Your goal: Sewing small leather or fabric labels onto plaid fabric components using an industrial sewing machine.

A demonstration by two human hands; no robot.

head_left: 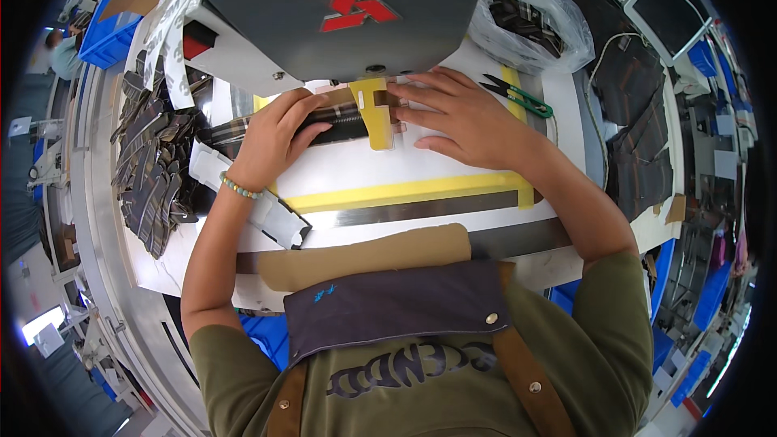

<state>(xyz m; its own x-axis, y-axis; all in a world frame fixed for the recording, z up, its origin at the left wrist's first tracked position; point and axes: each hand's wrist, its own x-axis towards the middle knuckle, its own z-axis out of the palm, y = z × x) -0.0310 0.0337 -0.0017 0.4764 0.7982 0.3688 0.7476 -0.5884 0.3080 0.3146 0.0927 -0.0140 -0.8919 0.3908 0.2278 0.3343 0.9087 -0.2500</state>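
Note:
My left hand (279, 129) rests on a dark plaid fabric strip (225, 133) beneath the sewing machine head (283, 12), fingers bent and thumb apart. My right hand (465, 121) lies spread to the right of a yellow plate (376, 131), fingertips at the strip's right end, which is partly hidden. The strip runs under the yellow plate. Green-handled thread snips (526, 101) lie beyond my right hand. A white oblong piece with dark ends (271, 218) lies by my left wrist. Yellow tape (405, 190) crosses the white work surface in front of my hands.
Plaid pieces (158, 170) pile at the left. A clear bag (566, 32) of fabric and dark cloth (635, 146) lie at the right. A screen (664, 12) stands back right, a blue bin (113, 36) back left. A person (61, 53) is at the far left.

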